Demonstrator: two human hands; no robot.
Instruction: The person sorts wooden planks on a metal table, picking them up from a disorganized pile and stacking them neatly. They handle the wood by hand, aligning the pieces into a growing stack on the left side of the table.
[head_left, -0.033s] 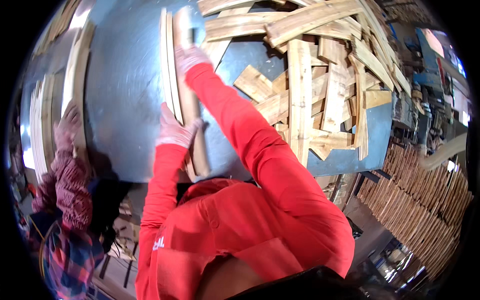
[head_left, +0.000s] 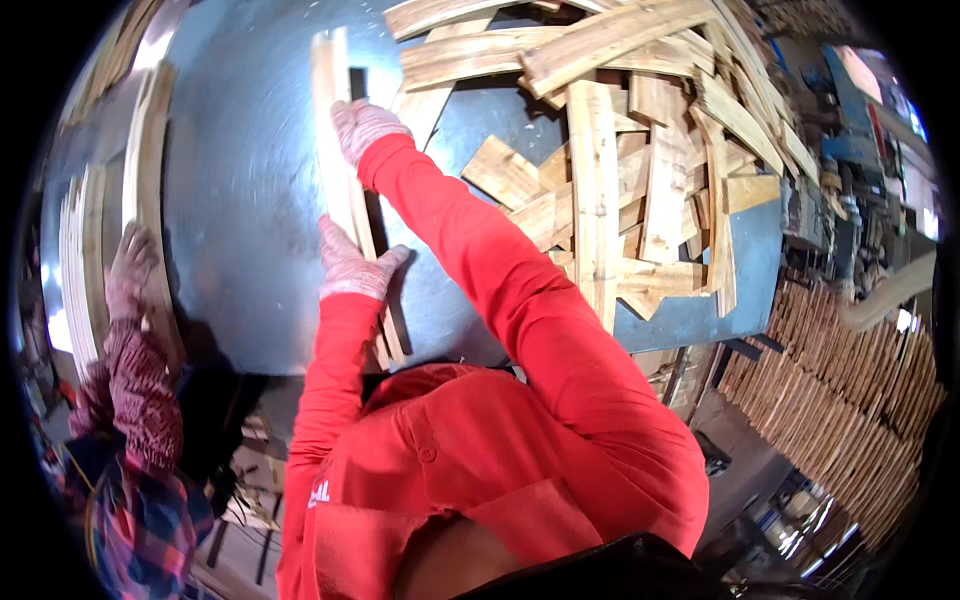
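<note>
A narrow bundle of pale wooden strips (head_left: 338, 165) stretches away from me across the blue-grey metal table, side by side with their ends nearly level. My right hand (head_left: 368, 128), in a pale glove, is closed against the right side of the strips toward their far end. Nearer to me, my left hand (head_left: 355, 268), also gloved, grips across the bundle, its fingers at the left side and its thumb out to the right. The near ends of the strips pass beneath my left hand toward the table's front edge.
A loose heap of wooden boards (head_left: 595, 190) covers the right of the metal table (head_left: 245, 200). At the left, a co-worker's gloved hand (head_left: 132, 265) rests on other strips (head_left: 148, 150). Stacked wood (head_left: 830, 400) stands beyond the table at the lower right, with machinery (head_left: 850, 180) above it.
The board on the right of the bundle has come in against the other strips. My right hand has moved slightly left and nearer. My left hand stays at the bundle.
</note>
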